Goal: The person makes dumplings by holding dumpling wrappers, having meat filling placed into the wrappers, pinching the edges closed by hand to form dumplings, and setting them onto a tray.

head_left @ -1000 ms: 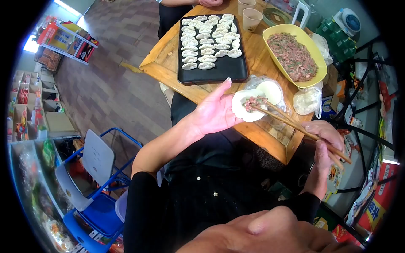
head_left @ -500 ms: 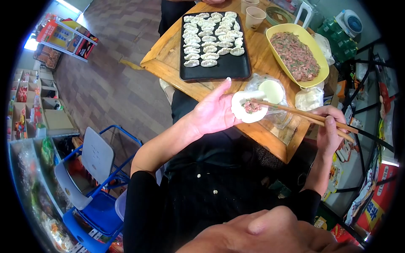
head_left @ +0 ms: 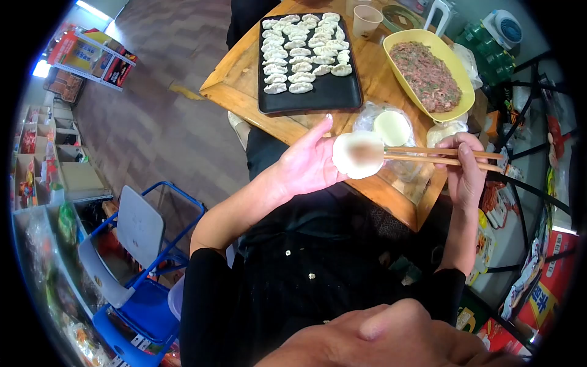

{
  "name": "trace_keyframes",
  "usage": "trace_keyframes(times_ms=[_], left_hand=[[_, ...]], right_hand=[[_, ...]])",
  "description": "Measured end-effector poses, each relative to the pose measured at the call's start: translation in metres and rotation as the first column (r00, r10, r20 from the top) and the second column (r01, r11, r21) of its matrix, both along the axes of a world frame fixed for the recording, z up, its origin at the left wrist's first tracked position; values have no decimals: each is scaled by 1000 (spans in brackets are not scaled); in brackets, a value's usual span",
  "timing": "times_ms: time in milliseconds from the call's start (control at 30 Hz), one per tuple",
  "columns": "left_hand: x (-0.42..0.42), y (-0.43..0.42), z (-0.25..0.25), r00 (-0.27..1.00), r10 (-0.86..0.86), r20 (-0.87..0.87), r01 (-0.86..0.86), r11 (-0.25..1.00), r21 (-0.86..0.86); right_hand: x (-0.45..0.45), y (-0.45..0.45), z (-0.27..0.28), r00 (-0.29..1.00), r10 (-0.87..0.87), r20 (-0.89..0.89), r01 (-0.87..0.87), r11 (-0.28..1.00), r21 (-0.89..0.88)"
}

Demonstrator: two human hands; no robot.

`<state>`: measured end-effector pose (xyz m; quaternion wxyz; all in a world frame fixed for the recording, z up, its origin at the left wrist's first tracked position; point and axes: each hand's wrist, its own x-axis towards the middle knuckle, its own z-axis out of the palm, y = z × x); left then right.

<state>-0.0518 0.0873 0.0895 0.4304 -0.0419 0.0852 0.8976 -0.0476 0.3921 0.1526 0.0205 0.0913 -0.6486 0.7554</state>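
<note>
On the fingers of my left hand point(head_left: 312, 158), palm up with the thumb raised, rests a round white dumpling wrapper point(head_left: 342, 166). A pinkish-brown patch of meat filling point(head_left: 362, 153) lies in its middle, looking blurred. My right hand point(head_left: 468, 168) grips a pair of wooden chopsticks point(head_left: 422, 156), held nearly level, their tips at the wrapper's right edge. Behind the wrapper, a stack of round wrappers point(head_left: 392, 127) sits on clear plastic. A yellow bowl point(head_left: 469, 101) of minced meat filling point(head_left: 426, 76) stands farther back. Folded dumplings point(head_left: 300, 67) in rows cover much of a black tray point(head_left: 336, 98).
The wooden table point(head_left: 235, 76) has a corner close to my body. Paper cups point(head_left: 367, 23) stand behind the tray, and a white bag point(head_left: 446, 133) lies below the bowl. Blue folding chairs point(head_left: 143, 293) are at left, a black rack point(head_left: 520, 177) at right. Another person's dark-clothed leg shows beyond.
The chopsticks have drawn back from the filling to the wrapper's right edge and become more level. My right hand has shifted slightly left. My left hand keeps the wrapper in nearly the same place.
</note>
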Motion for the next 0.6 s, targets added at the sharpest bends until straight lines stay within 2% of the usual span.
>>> trace_keyframes(times_ms=[33, 67, 133, 167, 233, 333, 433, 567, 600], left_hand=[[0, 0, -5, 1000, 0, 30, -1, 999, 34], [1, 0, -15, 1000, -9, 22, 8, 999, 39], [3, -2, -28, 995, -77, 61, 53, 944, 325], [5, -3, -26, 994, -99, 50, 77, 941, 330], [10, -5, -10, 999, -39, -11, 38, 996, -75], [13, -7, -5, 994, -73, -77, 66, 994, -87], [14, -8, 1, 994, -69, -87, 62, 995, -85], [16, -6, 9, 988, -58, -144, 54, 998, -33], [17, -7, 11, 989, -53, -137, 49, 998, -32]], right_hand=[[-3, 1, 0, 999, -17, 38, 18, 999, -27], [-7, 8, 2, 998, -60, -8, 59, 995, -76], [-21, 27, 12, 976, -195, -96, 181, 974, -137], [-30, 39, 15, 927, -329, -178, 316, 943, -101], [-49, 56, 22, 828, -495, -262, 533, 840, 97], [-76, 79, 13, 813, -521, -260, 577, 780, 242], [-104, 84, -21, 857, -494, -146, 515, 830, 215], [-115, 71, -44, 880, -444, -169, 474, 834, 282], [-110, 68, -40, 868, -466, -174, 496, 782, 378]])
